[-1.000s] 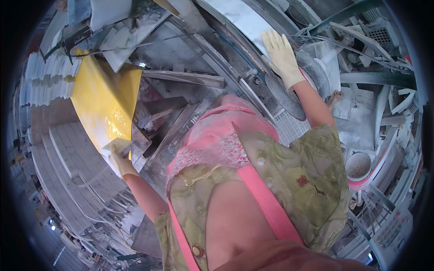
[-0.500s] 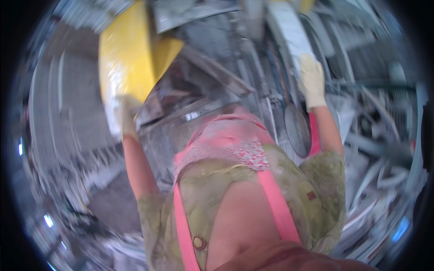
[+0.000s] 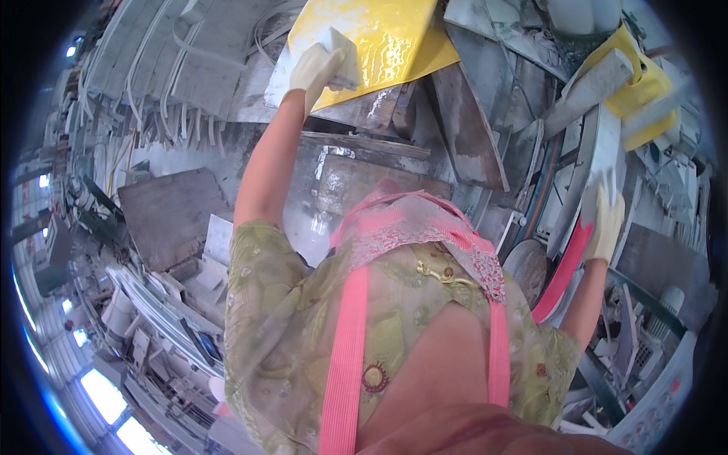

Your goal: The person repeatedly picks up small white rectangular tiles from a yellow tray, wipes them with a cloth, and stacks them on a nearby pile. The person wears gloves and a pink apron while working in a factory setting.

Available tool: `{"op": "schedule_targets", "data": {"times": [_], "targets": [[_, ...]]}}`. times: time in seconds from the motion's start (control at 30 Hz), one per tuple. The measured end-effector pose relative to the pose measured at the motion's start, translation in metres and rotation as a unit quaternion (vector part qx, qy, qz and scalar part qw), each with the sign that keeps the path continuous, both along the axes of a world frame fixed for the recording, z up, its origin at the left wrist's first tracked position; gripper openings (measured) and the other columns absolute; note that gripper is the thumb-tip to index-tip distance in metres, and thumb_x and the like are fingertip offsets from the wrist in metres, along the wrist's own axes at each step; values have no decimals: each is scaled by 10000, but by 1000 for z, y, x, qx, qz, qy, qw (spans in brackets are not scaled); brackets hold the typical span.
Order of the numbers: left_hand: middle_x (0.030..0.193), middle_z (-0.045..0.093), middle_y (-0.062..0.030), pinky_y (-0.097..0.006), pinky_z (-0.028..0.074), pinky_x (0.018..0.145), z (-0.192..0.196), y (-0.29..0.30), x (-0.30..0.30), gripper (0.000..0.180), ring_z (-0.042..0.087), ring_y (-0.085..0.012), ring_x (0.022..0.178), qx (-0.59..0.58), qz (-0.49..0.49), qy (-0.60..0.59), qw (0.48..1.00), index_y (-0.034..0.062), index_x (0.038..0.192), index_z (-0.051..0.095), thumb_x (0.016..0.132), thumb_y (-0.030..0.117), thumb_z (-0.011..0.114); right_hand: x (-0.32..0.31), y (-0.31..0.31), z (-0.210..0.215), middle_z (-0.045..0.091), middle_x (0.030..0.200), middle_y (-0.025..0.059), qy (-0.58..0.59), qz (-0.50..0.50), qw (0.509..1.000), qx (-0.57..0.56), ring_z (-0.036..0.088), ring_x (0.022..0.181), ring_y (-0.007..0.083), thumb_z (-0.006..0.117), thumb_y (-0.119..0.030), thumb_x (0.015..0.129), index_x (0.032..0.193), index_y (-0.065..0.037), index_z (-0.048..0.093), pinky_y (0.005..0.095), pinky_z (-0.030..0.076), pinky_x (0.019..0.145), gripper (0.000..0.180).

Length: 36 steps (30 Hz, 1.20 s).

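The white block is at the yellow sheet's lower left edge, gripped by the left hand. So it is picked up, but not put down (how much is finished, I can't tell). Well to the sheet's lower right, the right hand has stretched fingers, holding nothing I can see, by a long pale bar and a pink strip.

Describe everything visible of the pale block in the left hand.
The pale block is whitish grey with flat faces and fairly straight edges; its material is unclear. The gloved left hand grips it from the left, hiding part of it. It sits tilted near the picture's top, in front of the shiny yellow sheet; whether they touch cannot be told.
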<state>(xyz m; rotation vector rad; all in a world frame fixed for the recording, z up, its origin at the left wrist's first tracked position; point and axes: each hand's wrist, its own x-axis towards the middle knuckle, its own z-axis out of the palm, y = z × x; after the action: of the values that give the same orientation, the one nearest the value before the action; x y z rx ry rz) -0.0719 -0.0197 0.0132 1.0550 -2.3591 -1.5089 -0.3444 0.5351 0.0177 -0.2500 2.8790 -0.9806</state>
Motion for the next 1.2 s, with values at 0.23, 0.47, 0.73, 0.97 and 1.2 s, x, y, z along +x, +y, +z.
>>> {"op": "schedule_targets", "data": {"times": [0.23,0.47,0.73,0.97,1.2], "targets": [[662,725,-128,-306,551,652,-26,-11,-20,455,713,-238,591,-48,-14,-53,997,-47,872,688,893,378,526,82,-268,-34,704,1082,84,26,278,918,-283,659,961,184,642,-282,966,1193,8,679,330,512,845,371],[1267,649,-89,-326,554,775,-48,-42,-25,644,656,-184,1034,224,4,120,967,61,1364,592,985,581,566,175,-438,-22,632,1277,96,-210,258,826,-455,585,1163,170,718,-391,922,1511,-83,427,326,473,994,726],[1185,653,-244,-404,497,950,-29,4,-27,787,651,-330,1088,-65,89,9,994,-126,1300,508,800,442,723,134,-356,-33,554,1421,207,-172,523,796,-252,502,1344,324,715,-499,853,1477,-84,503,393,404,1098,778],[1147,650,-300,-420,485,951,-22,24,-45,714,643,-389,1077,-182,125,-85,972,-129,1249,510,799,399,680,7,-82,-57,691,1251,136,27,32,967,-251,635,1154,221,604,-283,959,1280,-36,660,365,501,959,409],[1207,628,-244,-401,474,971,-10,46,-50,629,635,-323,1088,-135,138,-32,981,-73,1329,476,869,320,648,-23,65,-75,398,1564,146,153,129,953,229,346,1456,305,734,-217,823,1518,-114,408,459,315,1175,775]]}}
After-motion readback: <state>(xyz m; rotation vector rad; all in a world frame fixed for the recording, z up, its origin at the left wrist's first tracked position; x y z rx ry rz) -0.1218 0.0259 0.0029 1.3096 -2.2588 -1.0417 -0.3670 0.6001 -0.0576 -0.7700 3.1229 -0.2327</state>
